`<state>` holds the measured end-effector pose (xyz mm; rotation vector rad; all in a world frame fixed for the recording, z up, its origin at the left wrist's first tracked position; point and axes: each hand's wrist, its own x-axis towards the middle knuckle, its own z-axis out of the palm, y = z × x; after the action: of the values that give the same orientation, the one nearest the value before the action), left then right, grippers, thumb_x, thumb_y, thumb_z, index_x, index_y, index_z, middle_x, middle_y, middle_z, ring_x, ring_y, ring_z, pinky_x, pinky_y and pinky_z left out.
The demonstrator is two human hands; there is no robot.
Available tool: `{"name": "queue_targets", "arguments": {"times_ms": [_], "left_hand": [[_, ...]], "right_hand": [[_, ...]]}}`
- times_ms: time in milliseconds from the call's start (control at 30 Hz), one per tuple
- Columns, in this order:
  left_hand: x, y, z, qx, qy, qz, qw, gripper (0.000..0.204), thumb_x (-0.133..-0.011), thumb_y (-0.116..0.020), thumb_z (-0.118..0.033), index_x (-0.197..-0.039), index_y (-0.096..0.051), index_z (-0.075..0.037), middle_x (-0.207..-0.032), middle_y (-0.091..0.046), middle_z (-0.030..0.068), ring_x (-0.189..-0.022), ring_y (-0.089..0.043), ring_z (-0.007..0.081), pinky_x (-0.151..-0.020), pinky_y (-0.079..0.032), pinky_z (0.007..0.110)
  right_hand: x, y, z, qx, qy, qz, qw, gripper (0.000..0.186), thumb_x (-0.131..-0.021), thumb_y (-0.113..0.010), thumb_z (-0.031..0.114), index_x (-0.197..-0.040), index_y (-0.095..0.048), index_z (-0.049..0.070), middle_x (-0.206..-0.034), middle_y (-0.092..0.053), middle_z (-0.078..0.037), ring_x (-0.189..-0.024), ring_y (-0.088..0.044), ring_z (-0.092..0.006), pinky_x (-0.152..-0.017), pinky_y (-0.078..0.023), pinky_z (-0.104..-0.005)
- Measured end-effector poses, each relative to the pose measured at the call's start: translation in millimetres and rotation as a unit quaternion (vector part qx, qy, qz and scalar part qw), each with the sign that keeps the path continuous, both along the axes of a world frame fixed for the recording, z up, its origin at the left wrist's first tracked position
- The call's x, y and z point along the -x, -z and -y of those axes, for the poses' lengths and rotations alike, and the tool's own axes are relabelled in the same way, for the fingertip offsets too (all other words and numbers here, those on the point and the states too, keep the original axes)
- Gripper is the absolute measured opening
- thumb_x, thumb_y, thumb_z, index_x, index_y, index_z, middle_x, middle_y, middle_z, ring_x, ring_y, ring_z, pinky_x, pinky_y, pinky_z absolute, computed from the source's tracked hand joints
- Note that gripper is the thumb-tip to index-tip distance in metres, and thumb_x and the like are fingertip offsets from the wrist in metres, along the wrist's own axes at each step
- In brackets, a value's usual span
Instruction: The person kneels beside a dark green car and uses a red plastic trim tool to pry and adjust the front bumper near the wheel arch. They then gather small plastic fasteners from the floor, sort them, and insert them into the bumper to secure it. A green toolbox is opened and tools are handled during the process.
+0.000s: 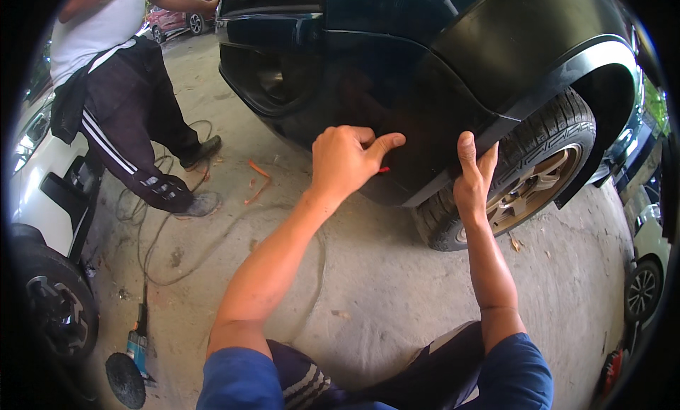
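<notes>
A dark bumper corner (368, 112) of a car fills the upper middle, and its edge meets the front of a wheel arch. Against this panel is my left hand (347, 158), with its fingers curled in and its thumb stretched to the right. A small red piece (384, 170) peeks out below that thumb; what the fingers hold is mostly hidden. Beside the arch edge, in front of the tyre (443, 222), my right hand (473, 183) points upward. Its thumb and fingers are straight and apart, at the panel's rear edge.
Another person (127, 91) stands at the left with a hand on the car. A cable (146, 268) loops over the concrete floor to a blue polisher (136, 350) with a black pad. Orange strips (260, 170) lie nearby. A white car (53, 190) stands at the left.
</notes>
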<state>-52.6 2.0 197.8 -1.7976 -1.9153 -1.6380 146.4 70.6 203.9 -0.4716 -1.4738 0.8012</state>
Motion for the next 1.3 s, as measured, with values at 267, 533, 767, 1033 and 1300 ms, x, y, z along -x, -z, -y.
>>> {"name": "queue_targets", "arguments": {"times_ms": [267,533,767,1033,1300], "left_hand": [[25,-14,18,0.096,0.165,0.025,0.981,0.044,-0.091,-0.079,-0.037,-0.067,-0.074,0.000,-0.057,-0.066,0.0057,-0.052,-0.054,0.0057,-0.050,-0.038,0.026],[65,38,41,0.375,0.113,-0.121,0.912,0.042,-0.089,-0.079,-0.042,-0.087,-0.080,-0.001,-0.067,-0.071,0.0039,-0.059,-0.061,0.0079,-0.055,-0.045,0.032],[41,166,7,0.141,0.156,0.225,0.951,0.036,-0.097,-0.071,-0.037,-0.099,-0.079,-0.002,-0.078,-0.075,0.0050,-0.069,-0.065,0.0076,-0.058,-0.048,0.030],[32,180,-13,0.114,0.148,0.341,0.921,0.026,-0.099,-0.065,-0.022,-0.092,-0.079,-0.001,-0.079,-0.076,0.0060,-0.069,-0.065,0.0108,-0.063,-0.049,0.030],[52,168,-7,0.209,0.081,0.062,0.973,0.038,-0.100,-0.062,-0.035,-0.091,-0.080,-0.002,-0.085,-0.076,0.0122,-0.076,-0.071,0.0184,-0.071,-0.053,0.035]], "right_hand": [[3,-2,-1,-0.024,-0.007,-0.007,1.000,0.069,-0.097,-0.073,0.042,-0.143,-0.048,-0.003,-0.131,-0.059,-0.013,-0.125,-0.053,-0.0220,-0.111,-0.038,-0.0344],[5,1,1,-0.043,0.014,-0.011,0.999,0.065,-0.095,-0.076,0.042,-0.136,-0.051,-0.002,-0.124,-0.061,-0.010,-0.116,-0.056,-0.0198,-0.105,-0.041,-0.0341],[5,3,0,-0.062,0.093,0.063,0.992,0.064,-0.104,-0.060,0.047,-0.142,-0.050,-0.004,-0.137,-0.052,-0.017,-0.128,-0.051,-0.0247,-0.111,-0.037,-0.0323],[9,3,0,-0.033,0.079,0.026,0.996,0.079,-0.096,-0.066,0.059,-0.144,-0.048,-0.002,-0.137,-0.054,-0.017,-0.130,-0.049,-0.0284,-0.114,-0.033,-0.0406],[14,0,8,-0.034,0.105,-0.013,0.994,0.043,-0.102,-0.067,0.036,-0.122,-0.058,-0.001,-0.111,-0.060,-0.007,-0.103,-0.055,-0.0160,-0.095,-0.044,-0.0312]]}}
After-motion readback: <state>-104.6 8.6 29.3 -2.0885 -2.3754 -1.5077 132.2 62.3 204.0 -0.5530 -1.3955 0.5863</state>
